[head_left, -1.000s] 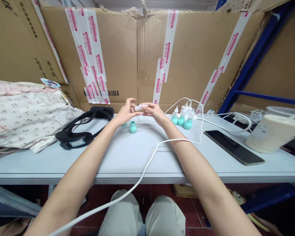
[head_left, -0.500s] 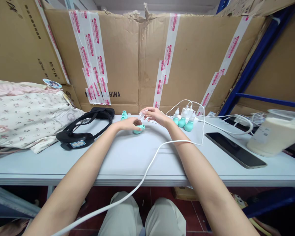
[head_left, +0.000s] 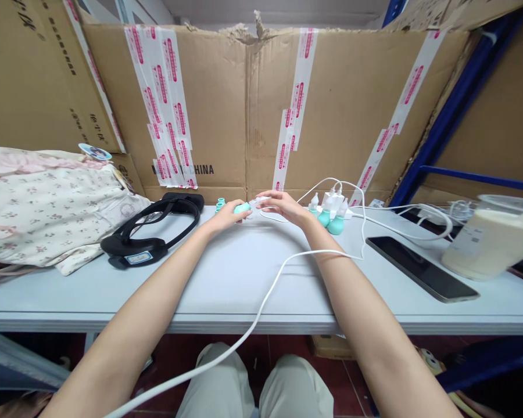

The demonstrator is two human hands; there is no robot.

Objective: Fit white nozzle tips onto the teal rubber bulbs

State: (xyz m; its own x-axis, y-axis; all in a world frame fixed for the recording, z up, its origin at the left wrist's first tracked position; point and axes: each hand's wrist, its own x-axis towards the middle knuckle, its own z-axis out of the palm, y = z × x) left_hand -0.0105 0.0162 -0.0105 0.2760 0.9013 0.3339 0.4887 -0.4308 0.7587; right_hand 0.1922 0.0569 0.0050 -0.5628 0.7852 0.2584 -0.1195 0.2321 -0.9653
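Over the back of the table, my left hand [head_left: 227,218] is closed around a small mint-green squeeze bulb [head_left: 243,208], tilted with its mouth to the right. My right hand [head_left: 283,206] pinches a clear plastic nozzle [head_left: 256,202] against that mouth; whether it sits inside the opening I cannot tell. Behind my left hand stand several mint-green bulbs [head_left: 220,203] without nozzles, partly hidden. Right of my right hand, a group of bulbs with clear nozzles [head_left: 336,224] stands upright.
A black headset [head_left: 152,232] and a floral cloth bag [head_left: 47,209] lie left. A phone [head_left: 421,268] and a cup of pale drink [head_left: 488,241] are right. A white cable [head_left: 261,302] crosses the table in front. White chargers [head_left: 332,200] stand before the cardboard box [head_left: 226,104].
My left hand has lifted the bulb off the table and turned it toward the right. The clear nozzle in my right hand now meets the bulb's mouth.
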